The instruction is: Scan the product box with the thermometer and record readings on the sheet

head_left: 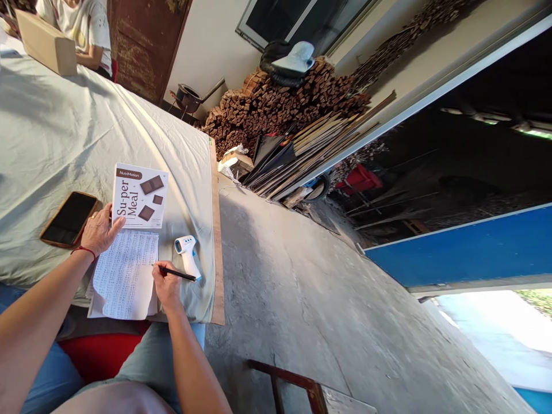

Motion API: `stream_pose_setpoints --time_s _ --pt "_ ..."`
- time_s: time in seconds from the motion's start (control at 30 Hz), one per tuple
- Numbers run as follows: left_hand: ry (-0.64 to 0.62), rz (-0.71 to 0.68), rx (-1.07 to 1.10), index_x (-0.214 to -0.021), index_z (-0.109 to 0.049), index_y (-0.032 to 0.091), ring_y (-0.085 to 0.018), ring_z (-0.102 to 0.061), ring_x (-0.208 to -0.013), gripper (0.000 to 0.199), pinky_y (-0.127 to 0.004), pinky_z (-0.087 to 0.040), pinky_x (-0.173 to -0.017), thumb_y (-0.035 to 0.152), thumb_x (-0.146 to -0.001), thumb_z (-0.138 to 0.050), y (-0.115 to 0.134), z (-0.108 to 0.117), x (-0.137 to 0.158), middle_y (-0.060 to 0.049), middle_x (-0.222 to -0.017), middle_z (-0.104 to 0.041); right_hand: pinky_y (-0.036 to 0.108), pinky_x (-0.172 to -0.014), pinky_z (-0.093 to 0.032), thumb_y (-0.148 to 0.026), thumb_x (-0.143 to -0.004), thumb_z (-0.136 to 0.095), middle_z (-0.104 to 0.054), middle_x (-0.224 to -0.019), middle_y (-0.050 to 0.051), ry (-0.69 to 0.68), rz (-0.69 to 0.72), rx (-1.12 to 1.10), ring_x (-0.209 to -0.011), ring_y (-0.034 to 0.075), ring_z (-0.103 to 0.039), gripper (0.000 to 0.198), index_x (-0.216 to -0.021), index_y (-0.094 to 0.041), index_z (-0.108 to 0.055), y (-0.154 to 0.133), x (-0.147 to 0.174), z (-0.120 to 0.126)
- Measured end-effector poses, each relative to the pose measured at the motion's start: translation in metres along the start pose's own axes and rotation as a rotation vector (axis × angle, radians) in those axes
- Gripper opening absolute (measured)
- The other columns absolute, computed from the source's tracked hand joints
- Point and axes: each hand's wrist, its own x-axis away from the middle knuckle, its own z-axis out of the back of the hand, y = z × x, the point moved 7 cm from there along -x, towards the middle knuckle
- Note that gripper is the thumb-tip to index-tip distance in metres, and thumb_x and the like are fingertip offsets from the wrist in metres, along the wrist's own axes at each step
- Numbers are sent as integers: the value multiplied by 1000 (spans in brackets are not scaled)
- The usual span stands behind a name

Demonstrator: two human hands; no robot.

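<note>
My right hand (pixel 167 284) pinches a black pen (pixel 179 273), its tip at the right edge of a sheet of paper (pixel 125 276) covered in handwritten lines. The sheet's lower part is blank, and more paper lies under it. My left hand (pixel 100 229) grips the lower left corner of a white box (pixel 140 195) printed "Su-per Meal", thumb on its front and fingers along its side. The box lies just above the sheet. Left of my left hand is a smartphone (pixel 69 218) in a brown case, screen dark. A white and blue infrared thermometer (pixel 188 257) lies right of the pen hand.
A pale cloth covers the table (pixel 56 132), whose right edge is beside the thermometer. Across it a person (pixel 88 34) sits behind a cardboard box (pixel 47 43). Stacked firewood (pixel 276 100) lines the wall. A brown frame (pixel 297 379) stands on the concrete floor at my right.
</note>
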Motion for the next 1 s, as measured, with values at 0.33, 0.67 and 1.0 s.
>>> stream_pose_setpoints --time_s 0.33,0.67,1.0 --pt "-7 5 -5 -136 -53 16 -38 -66 -106 74 -50 -50 -94 72 -95 -26 1 1 1 -16 -107 -72 29 -67 -58 -38 -92 -55 -71 -75 3 11 8 -7 -67 17 -65 20 -82 -23 -64 -1 1 2" --pt "-3 14 3 -138 -52 17 -38 -66 -109 73 -49 -49 -97 70 -94 -27 0 0 1 -15 -107 -71 30 -68 -58 -37 -91 -54 -70 -75 2 4 28 32 -66 17 -64 18 -82 -24 -62 -3 0 2" --pt "-18 11 3 -140 -52 14 -39 -65 -110 74 -52 -49 -97 67 -95 -28 2 2 1 -17 -110 -71 30 -67 -57 -37 -91 -53 -69 -73 3 58 18 -22 -65 18 -64 18 -82 -24 -61 -1 1 4"
